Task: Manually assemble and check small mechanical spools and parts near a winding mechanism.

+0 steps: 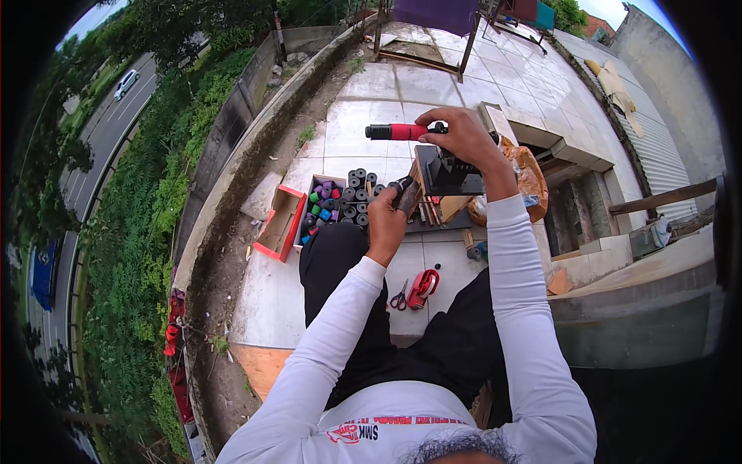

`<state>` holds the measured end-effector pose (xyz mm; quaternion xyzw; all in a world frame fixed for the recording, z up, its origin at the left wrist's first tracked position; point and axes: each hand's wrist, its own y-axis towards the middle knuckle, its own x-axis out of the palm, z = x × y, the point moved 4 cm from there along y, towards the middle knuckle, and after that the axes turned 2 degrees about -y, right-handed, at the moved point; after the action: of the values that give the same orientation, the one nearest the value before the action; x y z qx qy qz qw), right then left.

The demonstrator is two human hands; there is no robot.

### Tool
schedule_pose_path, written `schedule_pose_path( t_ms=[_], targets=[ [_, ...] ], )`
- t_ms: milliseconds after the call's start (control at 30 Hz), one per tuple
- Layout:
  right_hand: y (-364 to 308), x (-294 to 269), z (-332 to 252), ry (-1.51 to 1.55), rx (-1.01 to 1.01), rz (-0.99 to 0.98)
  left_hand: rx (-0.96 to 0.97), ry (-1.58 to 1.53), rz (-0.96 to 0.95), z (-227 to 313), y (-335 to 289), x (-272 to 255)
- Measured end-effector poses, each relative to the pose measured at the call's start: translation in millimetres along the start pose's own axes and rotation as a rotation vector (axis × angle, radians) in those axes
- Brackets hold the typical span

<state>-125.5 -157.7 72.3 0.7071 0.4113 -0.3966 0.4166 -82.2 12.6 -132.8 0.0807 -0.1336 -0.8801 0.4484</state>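
My right hand (468, 139) is raised over the work spot, its fingers closed around one end of a red-and-black cylinder (406, 132) that points left. Lower down, my left hand (386, 223) is wrapped around a dark, handle-like tool (403, 188), whose exact kind I cannot make out. Behind my right wrist stands a black machine (448, 179) with a wooden side, partly hidden by my arm. Left of my left hand, an open box (299, 236) holds black, purple, green, red and blue rolls. Several black rolls with holes (357, 195) are packed beside it.
An open red box (272, 241) lies at the left. Scissors (399, 300) and a red tape dispenser (422, 289) rest on the tiles between my legs. An orange plastic bag (528, 179) stands right of the machine. A low wall (224, 209) edges the terrace.
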Motion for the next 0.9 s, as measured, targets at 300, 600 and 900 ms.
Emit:
schedule_pose_path(
  t_ms=[300,600,900],
  targets=[
    [17,2,12,0.122,-0.08,-0.178,-0.021,-0.175,0.062,15,16,14],
    [22,0,20,0.111,-0.05,-0.327,-0.057,-0.2,0.088,20,31,27],
    [21,0,20,0.118,-0.095,-0.336,-0.041,-0.28,0.108,15,46,33]
  ],
)
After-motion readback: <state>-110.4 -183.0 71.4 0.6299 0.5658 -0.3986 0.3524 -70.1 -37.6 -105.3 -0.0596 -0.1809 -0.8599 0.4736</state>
